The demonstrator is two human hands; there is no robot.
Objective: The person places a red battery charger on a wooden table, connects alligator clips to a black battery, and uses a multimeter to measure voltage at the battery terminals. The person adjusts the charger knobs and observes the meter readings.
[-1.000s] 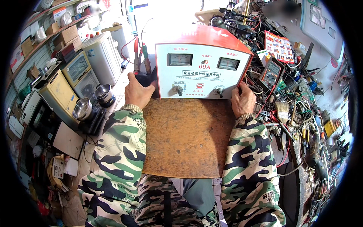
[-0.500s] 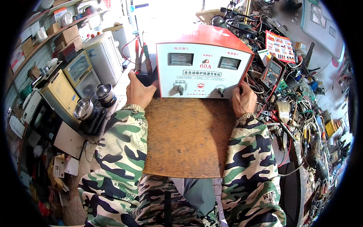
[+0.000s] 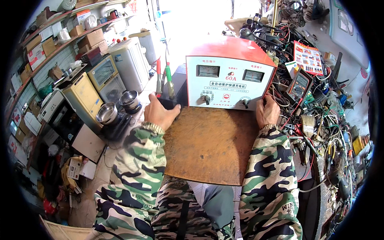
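Note:
A battery charger (image 3: 230,94) with a red top, white front, two meters and two knobs stands at the far side of a brown wooden tabletop (image 3: 208,148). My right hand (image 3: 267,112) is closed around its lower right edge; the fingers on the side are partly hidden. Left of the charger sits a black battery (image 3: 182,87). With thumb and fingers spread around its near end, my left hand (image 3: 161,113) grips it. A red-handled clamp (image 3: 158,71) and a green-handled clamp (image 3: 168,74) stand upright at the battery, their leads running upward.
Tangled cables and tools fill the bench at right, with a multimeter (image 3: 299,87), a paintbrush (image 3: 308,122) and a printed sheet (image 3: 308,58). To the left are metal bowls (image 3: 107,113) on a black base, old appliances (image 3: 128,62) and shelves (image 3: 70,38) of boxes.
The view has turned slightly left, so the charger, battery and hands appear further right and a little lower. Both hands keep their places on the battery and charger.

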